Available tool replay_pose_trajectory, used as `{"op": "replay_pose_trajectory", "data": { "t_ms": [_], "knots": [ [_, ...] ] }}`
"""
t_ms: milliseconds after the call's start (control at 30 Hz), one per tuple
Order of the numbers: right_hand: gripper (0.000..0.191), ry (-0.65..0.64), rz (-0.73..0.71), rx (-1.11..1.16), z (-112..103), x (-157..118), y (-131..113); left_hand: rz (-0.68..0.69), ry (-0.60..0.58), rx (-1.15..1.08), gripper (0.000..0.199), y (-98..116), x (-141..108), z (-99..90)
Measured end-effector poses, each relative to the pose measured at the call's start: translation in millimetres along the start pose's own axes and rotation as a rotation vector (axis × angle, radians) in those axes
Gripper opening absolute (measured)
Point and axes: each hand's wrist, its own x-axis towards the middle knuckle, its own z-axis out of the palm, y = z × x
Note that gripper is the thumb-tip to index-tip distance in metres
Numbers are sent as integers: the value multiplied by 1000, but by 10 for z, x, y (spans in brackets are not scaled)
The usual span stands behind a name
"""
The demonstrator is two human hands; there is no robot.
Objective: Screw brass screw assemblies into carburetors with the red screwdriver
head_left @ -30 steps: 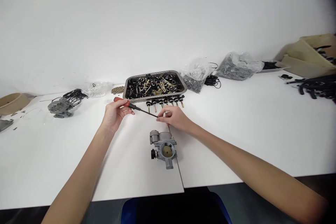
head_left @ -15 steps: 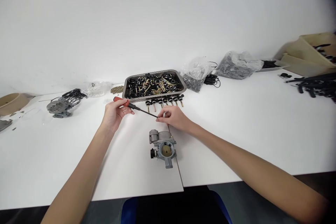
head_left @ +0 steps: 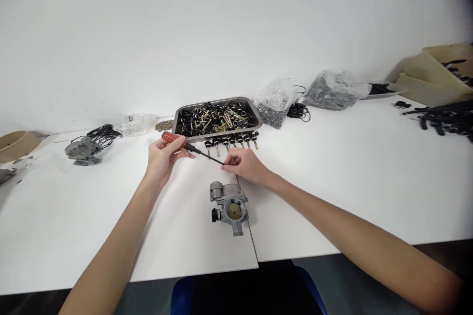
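Note:
My left hand (head_left: 161, 157) grips the red and black handle of a screwdriver (head_left: 192, 148), whose shaft points right and slightly down. At the screwdriver's tip, my right hand (head_left: 242, 163) is closed in a pinch; what lies between its fingertips is too small to make out. Just below my right hand a grey metal carburetor (head_left: 233, 209) rests on the white table (head_left: 177, 236), its round brass-coloured plate facing me. Behind my hands stands a row of several black-topped brass parts (head_left: 240, 141).
A metal tray (head_left: 218, 135) of black and brass parts lies behind the row. Another carburetor (head_left: 82, 150) and black cords sit left. Bags of small parts (head_left: 334, 91), black hoses (head_left: 447, 118) and a tan bin (head_left: 421, 76) are right.
My left hand and the screwdriver have shifted slightly right, and the handle has turned a little. My right hand has hardly moved, still at the screwdriver's tip.

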Motion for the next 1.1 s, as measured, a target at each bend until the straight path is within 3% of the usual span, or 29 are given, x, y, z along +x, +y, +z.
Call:
{"op": "replay_pose_trajectory", "data": {
  "t_ms": [333,567,800,933,1100],
  "knots": [
    [22,0,14,87,19,-18,25,63,-172,58,28,100,-85,11],
    [25,4,42,200,48,-46,-25,147,-141,56,26,114,-98,38],
    [24,10,35,159,62,-49,-72,163,-132,46,26,133,-131,81],
    [24,-53,66,131,34,-54,-146,176,-89,35,29,128,-117,68],
    [36,-85,29,99,-69,-44,-185,189,-74,69,30,141,-84,23]
  ]
}}
